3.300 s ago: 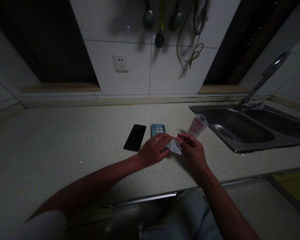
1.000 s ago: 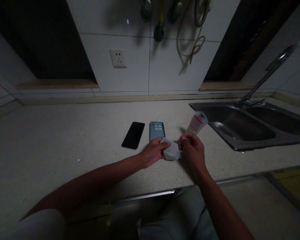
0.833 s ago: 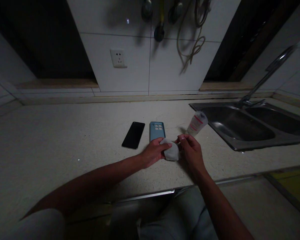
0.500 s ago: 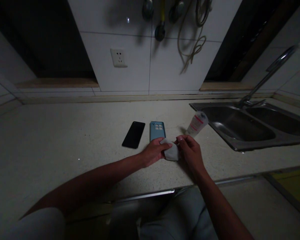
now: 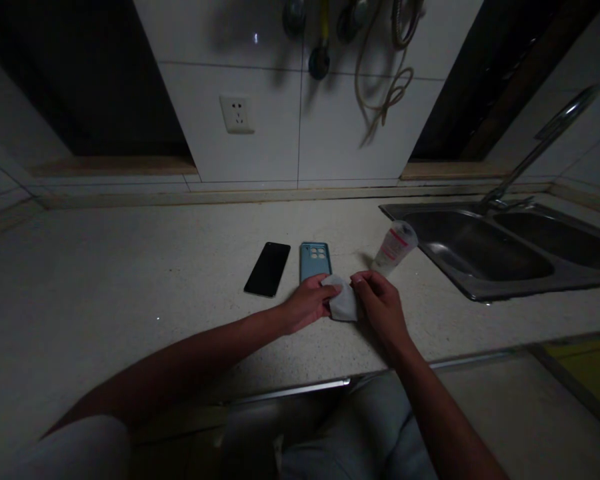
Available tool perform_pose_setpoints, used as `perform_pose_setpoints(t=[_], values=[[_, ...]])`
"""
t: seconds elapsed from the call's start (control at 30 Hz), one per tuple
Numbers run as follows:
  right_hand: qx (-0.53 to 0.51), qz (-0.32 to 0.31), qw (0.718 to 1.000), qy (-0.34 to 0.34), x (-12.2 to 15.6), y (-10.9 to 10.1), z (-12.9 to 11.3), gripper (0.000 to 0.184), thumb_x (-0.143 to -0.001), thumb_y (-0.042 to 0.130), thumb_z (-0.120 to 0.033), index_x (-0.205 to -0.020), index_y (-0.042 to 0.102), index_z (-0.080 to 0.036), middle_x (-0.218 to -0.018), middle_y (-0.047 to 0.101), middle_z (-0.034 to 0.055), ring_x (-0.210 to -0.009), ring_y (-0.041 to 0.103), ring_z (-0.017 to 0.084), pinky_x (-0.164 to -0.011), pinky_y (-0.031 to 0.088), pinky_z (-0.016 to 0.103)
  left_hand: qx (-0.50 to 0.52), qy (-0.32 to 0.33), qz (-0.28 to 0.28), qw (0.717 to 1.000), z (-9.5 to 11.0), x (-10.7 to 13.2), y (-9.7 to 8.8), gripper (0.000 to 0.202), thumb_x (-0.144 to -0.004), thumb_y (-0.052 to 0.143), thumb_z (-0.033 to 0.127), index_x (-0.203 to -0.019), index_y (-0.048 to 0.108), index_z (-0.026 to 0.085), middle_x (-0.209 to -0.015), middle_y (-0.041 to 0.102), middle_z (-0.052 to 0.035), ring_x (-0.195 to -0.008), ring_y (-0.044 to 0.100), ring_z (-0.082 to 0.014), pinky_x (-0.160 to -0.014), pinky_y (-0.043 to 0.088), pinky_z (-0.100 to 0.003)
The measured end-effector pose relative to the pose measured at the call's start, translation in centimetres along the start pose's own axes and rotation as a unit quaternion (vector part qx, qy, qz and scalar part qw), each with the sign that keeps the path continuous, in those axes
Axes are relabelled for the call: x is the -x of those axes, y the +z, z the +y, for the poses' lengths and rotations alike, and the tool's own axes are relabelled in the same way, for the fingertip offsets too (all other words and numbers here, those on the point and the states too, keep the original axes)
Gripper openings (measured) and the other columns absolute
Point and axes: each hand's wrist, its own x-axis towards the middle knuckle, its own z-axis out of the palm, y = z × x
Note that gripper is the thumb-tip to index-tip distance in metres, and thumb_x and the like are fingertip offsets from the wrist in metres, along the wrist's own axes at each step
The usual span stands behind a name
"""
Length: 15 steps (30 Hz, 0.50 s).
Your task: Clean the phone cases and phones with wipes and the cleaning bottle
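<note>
A small pale grey cloth [image 5: 343,303] is held between both my hands just above the speckled countertop [image 5: 130,287]. My left hand [image 5: 307,308] pinches its left edge with curled fingers. My right hand [image 5: 380,308] is closed on its right edge. Just behind the cloth lies a blue phone case [image 5: 315,261], camera holes up. A black phone [image 5: 268,268] lies flat to the left of the case.
A small clear bottle with a red label [image 5: 394,247] stands tilted near the sink's left rim. A steel double sink [image 5: 475,283] with a tap [image 5: 535,153] fills the right. A wall socket [image 5: 237,113] and hanging utensils [image 5: 320,60] are on the tiled wall.
Over the last seconds my hands gathered the cloth from a loose flap into a smaller folded pad. In the last second they hardly moved. Phone, case and bottle stayed put.
</note>
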Motion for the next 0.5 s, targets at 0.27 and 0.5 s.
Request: perform_pose_setpoints(t=[0.27,0.5], values=[[0.018,-0.005,1.0,-0.007,0.21,0.06,-0.04,0.028,-0.085,0.064,-0.047,-0.082,0.067,-0.02,-0.076,0.065,0.0005,-0.073,0.058,0.018,-0.065,0.044,0.028,0.0,-0.004,0.006,1.0,0.05,-0.01,-0.01,0.013,-0.082,0.067,0.01,-0.093,0.061,0.013,-0.088,0.07,-0.007,-0.075,0.067,-0.0153,-0.073,0.055,-0.031],[0.044,-0.012,0.999,-0.013,0.35,-0.02,0.05,0.028,-0.086,0.062,-0.046,-0.084,0.067,-0.019,-0.076,0.065,0.0009,-0.072,0.058,0.018,-0.065,0.044,0.028,-0.007,-0.004,0.001,1.0,-0.03,-0.05,-0.13,0.014,-0.082,0.067,0.011,-0.095,0.061,0.012,-0.088,0.07,-0.0069,-0.075,0.067,-0.0161,-0.071,0.056,-0.032]])
